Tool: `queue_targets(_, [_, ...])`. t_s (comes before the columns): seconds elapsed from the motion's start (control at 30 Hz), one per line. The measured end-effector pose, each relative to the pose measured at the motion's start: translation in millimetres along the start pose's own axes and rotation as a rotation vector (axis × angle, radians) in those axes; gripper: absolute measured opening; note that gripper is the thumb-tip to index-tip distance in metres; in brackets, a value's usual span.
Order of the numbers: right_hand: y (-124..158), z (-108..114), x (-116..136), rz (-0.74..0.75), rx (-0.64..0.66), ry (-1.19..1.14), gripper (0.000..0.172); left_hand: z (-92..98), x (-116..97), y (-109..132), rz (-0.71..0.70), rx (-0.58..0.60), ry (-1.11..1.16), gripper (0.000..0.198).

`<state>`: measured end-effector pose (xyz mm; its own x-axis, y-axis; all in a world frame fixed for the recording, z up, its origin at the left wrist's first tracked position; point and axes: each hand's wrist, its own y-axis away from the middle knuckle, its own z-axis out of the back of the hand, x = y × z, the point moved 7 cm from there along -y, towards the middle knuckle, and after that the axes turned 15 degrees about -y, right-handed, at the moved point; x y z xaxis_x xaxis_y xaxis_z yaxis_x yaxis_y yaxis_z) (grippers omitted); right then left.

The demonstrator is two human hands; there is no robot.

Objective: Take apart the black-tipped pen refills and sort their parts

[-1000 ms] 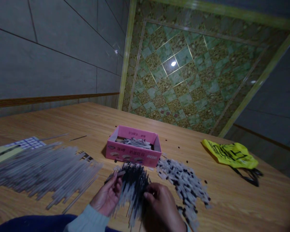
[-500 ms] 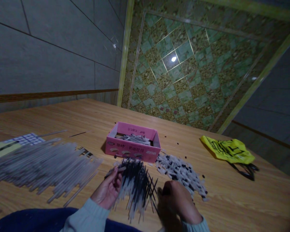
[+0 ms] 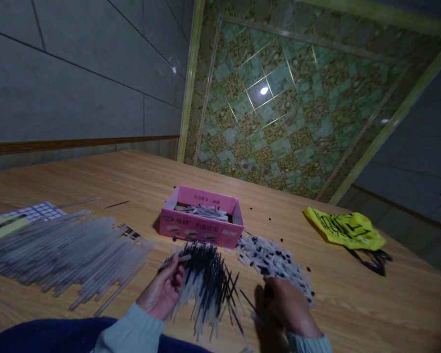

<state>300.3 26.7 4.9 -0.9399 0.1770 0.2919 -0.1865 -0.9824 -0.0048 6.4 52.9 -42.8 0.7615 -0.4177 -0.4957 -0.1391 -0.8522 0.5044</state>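
In the head view my left hand (image 3: 164,290) is closed in a pinch on a short whitish tube (image 3: 184,258), held over the edge of a pile of thin dark-and-clear sticks (image 3: 205,282). My right hand (image 3: 288,303) is curled, its knuckles up and its fingertips turned away from me; what it pinches is hidden. Beside its fingers a thin stick with a dark end (image 3: 248,300) slants over the table. Just beyond this hand lies a heap of short whitish pieces with black ends (image 3: 279,260).
A pink open box (image 3: 202,227) holding pale short pieces stands behind the stick pile. Many long clear tubes (image 3: 69,252) spread on the left, near a checked cloth (image 3: 44,211). A yellow bag (image 3: 345,228) with dark straps lies right on the wooden table (image 3: 139,176).
My right hand has moved to the right, away from the stick pile, and a dark-ended stick now shows beside it. My left hand has stayed in place with the tube.
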Motion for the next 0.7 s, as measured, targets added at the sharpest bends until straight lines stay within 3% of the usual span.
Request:
queue_targets(0.17, [-9,-11,-4,-0.003,0.000,-0.047,0.013,0.7,1,-1,-0.006,0.002,0.002,0.017])
queue_targets(0.4, [-20,-25,40,0.131,-0.024,-0.230,0.013,0.2,1,-2,-0.005,0.008,-0.004,0.015])
queue_targets(0.57, [-23,-6,25,0.014,-0.253,-0.245,0.042,1.1,2,-3,0.003,0.019,-0.004,0.013])
queue_targets(0.7, [-28,-13,7,-0.075,-0.276,-0.266,0.056,0.3,3,-1,0.008,0.013,-0.016,0.014])
